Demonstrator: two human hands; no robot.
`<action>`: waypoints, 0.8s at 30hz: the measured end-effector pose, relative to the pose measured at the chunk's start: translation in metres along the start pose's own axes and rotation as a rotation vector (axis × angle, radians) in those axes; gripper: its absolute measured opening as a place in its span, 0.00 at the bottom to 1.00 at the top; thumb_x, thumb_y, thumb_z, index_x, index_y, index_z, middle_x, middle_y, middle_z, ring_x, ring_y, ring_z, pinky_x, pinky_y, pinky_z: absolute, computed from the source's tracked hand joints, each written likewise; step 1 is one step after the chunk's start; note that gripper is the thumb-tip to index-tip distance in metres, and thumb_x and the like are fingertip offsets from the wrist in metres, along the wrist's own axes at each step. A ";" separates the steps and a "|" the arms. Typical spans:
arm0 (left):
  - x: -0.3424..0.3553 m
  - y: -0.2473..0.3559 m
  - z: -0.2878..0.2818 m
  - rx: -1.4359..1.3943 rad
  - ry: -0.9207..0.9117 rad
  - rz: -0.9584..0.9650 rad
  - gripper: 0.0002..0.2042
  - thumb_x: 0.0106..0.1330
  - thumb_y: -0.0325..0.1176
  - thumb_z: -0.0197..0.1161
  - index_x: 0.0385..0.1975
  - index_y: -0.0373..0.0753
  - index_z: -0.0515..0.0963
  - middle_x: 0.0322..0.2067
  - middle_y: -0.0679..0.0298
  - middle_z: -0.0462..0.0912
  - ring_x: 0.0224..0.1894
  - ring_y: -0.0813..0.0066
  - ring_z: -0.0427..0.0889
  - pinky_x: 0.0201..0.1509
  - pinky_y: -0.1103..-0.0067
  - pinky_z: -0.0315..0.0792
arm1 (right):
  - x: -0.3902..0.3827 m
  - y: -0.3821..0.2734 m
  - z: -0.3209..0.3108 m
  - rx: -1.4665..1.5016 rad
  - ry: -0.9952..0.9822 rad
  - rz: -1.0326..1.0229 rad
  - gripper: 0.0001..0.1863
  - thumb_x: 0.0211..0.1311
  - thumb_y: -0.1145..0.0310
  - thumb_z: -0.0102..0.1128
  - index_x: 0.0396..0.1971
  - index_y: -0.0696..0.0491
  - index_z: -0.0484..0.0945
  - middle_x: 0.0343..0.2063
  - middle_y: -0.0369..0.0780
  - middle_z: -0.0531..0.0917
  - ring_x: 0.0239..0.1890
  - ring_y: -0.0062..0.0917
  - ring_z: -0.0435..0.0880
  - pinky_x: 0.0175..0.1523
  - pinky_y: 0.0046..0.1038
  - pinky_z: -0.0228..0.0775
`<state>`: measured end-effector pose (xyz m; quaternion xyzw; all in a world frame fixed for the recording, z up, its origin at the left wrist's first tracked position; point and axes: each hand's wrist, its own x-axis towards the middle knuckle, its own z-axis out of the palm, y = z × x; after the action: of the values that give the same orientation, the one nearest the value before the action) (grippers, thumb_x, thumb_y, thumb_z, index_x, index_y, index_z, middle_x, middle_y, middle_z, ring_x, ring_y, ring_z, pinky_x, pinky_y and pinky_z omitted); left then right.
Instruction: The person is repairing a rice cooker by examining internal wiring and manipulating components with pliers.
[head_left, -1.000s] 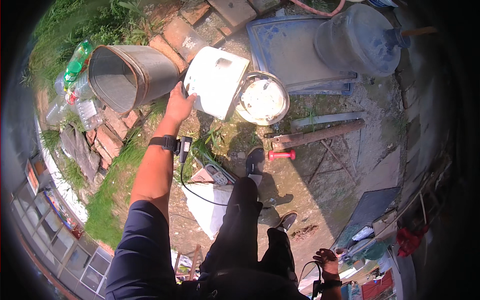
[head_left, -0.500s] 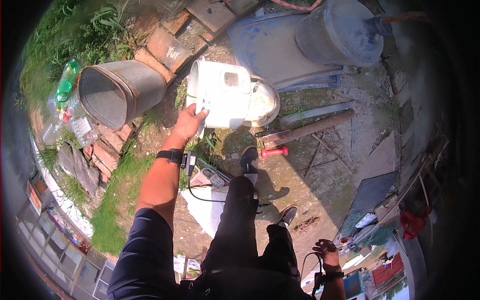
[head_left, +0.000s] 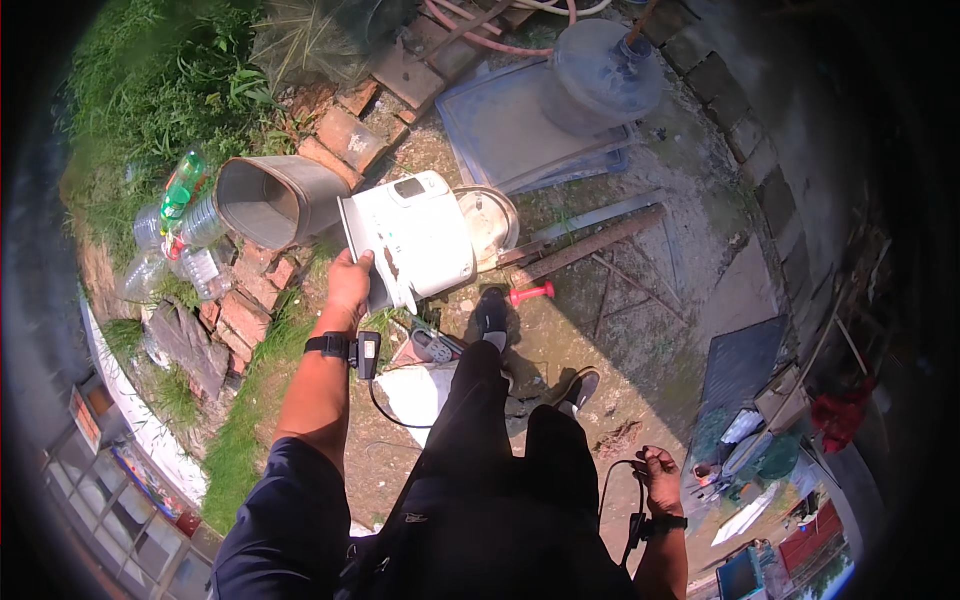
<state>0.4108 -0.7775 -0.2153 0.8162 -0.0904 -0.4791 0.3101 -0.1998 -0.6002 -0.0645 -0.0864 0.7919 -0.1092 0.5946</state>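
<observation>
My left hand (head_left: 349,283) is closed on the near rim of a white bucket-shaped plastic housing (head_left: 415,240) with a small grey window on its side. The housing lies tilted, its open end toward the left, with my fingertips over the edge. Just to its right, a round off-white dish-like part (head_left: 489,222) rests by the ground. Away from these, my right hand (head_left: 658,478) hangs low at the right with fingers loosely bent and somewhat apart. Nothing shows in it, though a black cable loops beside it to the wrist.
A rusty metal bin (head_left: 320,195) lies on its side near bricks (head_left: 247,317) and plastic bottles (head_left: 180,190). A big clear water jug (head_left: 605,75) stands on a blue-edged board (head_left: 500,120). A red dumbbell (head_left: 532,293) and a wooden beam (head_left: 590,243) lie on the ground.
My left hand has shifted left and down with the white housing, which has tilted and come away toward me from the round part. The right hand has risen slightly, and the view has turned.
</observation>
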 end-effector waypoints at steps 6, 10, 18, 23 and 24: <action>-0.066 0.023 -0.014 -0.315 -0.052 0.062 0.11 0.73 0.27 0.58 0.51 0.32 0.76 0.42 0.58 0.84 0.40 0.69 0.82 0.47 0.73 0.76 | -0.001 0.011 -0.032 0.060 -0.063 -0.065 0.15 0.70 0.59 0.64 0.49 0.53 0.79 0.42 0.39 0.86 0.40 0.27 0.88 0.43 0.27 0.80; -0.139 0.053 0.008 -0.388 -0.114 0.149 0.12 0.73 0.28 0.57 0.53 0.33 0.75 0.45 0.59 0.84 0.44 0.70 0.82 0.52 0.73 0.75 | 0.017 0.014 -0.072 0.103 -0.126 -0.133 0.14 0.70 0.61 0.63 0.48 0.53 0.80 0.42 0.39 0.86 0.39 0.26 0.88 0.43 0.27 0.81; -0.325 0.118 0.083 -0.439 -0.318 0.315 0.13 0.74 0.28 0.56 0.55 0.34 0.74 0.49 0.58 0.83 0.48 0.66 0.84 0.56 0.69 0.78 | 0.003 -0.081 -0.124 0.023 -0.243 -0.522 0.26 0.68 0.58 0.64 0.60 0.57 0.74 0.48 0.40 0.84 0.49 0.27 0.84 0.51 0.27 0.77; -0.424 0.128 0.182 -0.403 -0.561 0.333 0.14 0.74 0.29 0.56 0.56 0.32 0.74 0.48 0.56 0.84 0.48 0.65 0.85 0.57 0.68 0.79 | -0.049 -0.158 -0.135 -0.173 -0.151 -1.156 0.35 0.64 0.53 0.66 0.64 0.60 0.68 0.57 0.51 0.78 0.58 0.38 0.79 0.59 0.37 0.73; -0.449 0.133 0.206 -0.367 -0.599 0.342 0.13 0.74 0.28 0.55 0.55 0.31 0.73 0.47 0.55 0.83 0.47 0.67 0.85 0.55 0.69 0.80 | -0.056 -0.164 -0.147 -0.177 -0.087 -1.250 0.33 0.65 0.53 0.66 0.62 0.60 0.71 0.55 0.52 0.79 0.57 0.39 0.80 0.58 0.36 0.72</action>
<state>0.0220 -0.7694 0.1176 0.5441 -0.2245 -0.6457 0.4864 -0.3244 -0.7324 0.0724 -0.5858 0.5732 -0.3662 0.4407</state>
